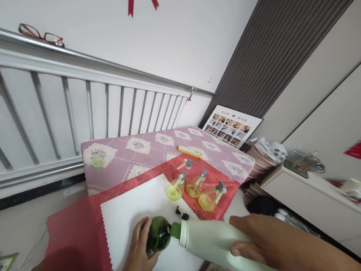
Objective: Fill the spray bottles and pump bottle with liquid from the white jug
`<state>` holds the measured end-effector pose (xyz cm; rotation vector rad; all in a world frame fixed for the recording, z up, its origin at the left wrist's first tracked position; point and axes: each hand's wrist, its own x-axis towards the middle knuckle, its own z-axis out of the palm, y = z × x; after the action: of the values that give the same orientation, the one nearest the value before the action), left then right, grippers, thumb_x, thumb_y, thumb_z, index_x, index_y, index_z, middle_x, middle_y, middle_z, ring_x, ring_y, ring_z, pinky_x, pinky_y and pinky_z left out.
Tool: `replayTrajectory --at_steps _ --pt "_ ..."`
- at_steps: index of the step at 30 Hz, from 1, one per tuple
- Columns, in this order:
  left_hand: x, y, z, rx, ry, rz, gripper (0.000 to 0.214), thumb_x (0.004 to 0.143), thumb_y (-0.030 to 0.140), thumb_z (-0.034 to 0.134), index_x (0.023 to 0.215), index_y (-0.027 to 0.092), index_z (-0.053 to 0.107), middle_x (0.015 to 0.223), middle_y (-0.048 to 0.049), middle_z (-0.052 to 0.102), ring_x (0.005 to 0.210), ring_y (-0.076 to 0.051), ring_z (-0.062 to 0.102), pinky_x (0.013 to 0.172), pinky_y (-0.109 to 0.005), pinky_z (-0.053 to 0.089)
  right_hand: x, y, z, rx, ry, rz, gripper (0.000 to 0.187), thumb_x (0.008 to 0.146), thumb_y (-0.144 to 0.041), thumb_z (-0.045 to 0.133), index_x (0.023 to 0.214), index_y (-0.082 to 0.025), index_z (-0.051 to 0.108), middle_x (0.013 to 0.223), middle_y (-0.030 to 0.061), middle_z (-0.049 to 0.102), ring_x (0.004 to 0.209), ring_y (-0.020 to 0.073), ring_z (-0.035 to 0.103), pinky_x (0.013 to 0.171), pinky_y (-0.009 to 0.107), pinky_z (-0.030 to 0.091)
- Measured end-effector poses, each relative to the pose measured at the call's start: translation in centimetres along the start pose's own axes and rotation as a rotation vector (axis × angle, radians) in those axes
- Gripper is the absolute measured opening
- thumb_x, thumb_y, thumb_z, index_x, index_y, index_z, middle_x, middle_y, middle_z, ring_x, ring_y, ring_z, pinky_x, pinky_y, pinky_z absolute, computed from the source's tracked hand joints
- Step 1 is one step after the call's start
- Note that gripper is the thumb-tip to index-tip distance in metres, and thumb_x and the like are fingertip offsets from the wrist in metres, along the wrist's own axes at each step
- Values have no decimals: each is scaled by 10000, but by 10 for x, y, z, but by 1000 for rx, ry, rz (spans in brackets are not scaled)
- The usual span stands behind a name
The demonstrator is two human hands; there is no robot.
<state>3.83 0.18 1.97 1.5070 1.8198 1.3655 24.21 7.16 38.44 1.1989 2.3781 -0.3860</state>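
Observation:
My left hand is wrapped round a dark green, shiny round bottle over the white sheet. My right hand grips a large pale green bottle, tipped on its side with its threaded mouth facing the dark green bottle. Between the two mouths shows a short green piece; whether it is a spout or liquid I cannot tell. A small black pump top lies just beyond. Behind it stand several clear dispensers with grey tops, among them a dispenser with yellow liquid.
A white scalloped sheet and red cloth cover part of the patterned table. On it lie a yellow-edged case and a pale green lid. A radiator borders the far side; a white cabinet stands right.

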Motion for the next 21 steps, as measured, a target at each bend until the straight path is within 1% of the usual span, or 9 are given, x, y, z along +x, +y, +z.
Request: replayTrajectory --at_steps 5,8,11,14,16,21 --pt "0 1 -1 -11 -18 -12 791 708 86 554 1440 187 272 1487 -194 304 1413 -324 343 1142 -546 359 -1 -3 1 5 -7 -6 407 877 -499 404 924 -188 663 1010 174 725 901 342 681 680 373 507" --pt "0 3 -1 -22 -7 -17 789 703 77 559 1434 198 288 1486 -188 313 1412 -324 343 1141 -550 358 -1 -3 1 -9 20 4 396 877 -491 419 933 -189 669 999 165 728 890 333 686 692 372 509" --pt "1 5 -2 -38 0 -18 800 689 65 564 1431 209 301 1480 -177 333 1405 -316 358 1143 -540 361 -1 -3 0 10 15 -7 382 872 -481 434 899 -181 668 972 177 730 857 333 690 643 351 502" --pt "1 5 -2 -40 6 -14 803 687 69 571 1431 215 305 1478 -169 341 1402 -317 363 1141 -537 366 -1 -3 -1 18 -3 -7 384 872 -479 441 909 -175 672 970 183 730 854 343 688 660 370 501" --pt "1 4 -2 -36 7 -12 809 687 72 575 1433 220 299 1478 -168 338 1401 -321 364 1139 -543 366 -1 -3 -1 8 6 3 379 869 -478 445 915 -178 672 971 177 730 862 346 687 674 379 499" --pt "0 3 -1 -27 -7 -16 805 702 75 566 1440 216 276 1480 -174 322 1404 -319 353 1147 -553 348 -2 -6 0 -5 60 -10 366 861 -480 444 858 -184 661 936 170 736 802 320 693 605 335 481"
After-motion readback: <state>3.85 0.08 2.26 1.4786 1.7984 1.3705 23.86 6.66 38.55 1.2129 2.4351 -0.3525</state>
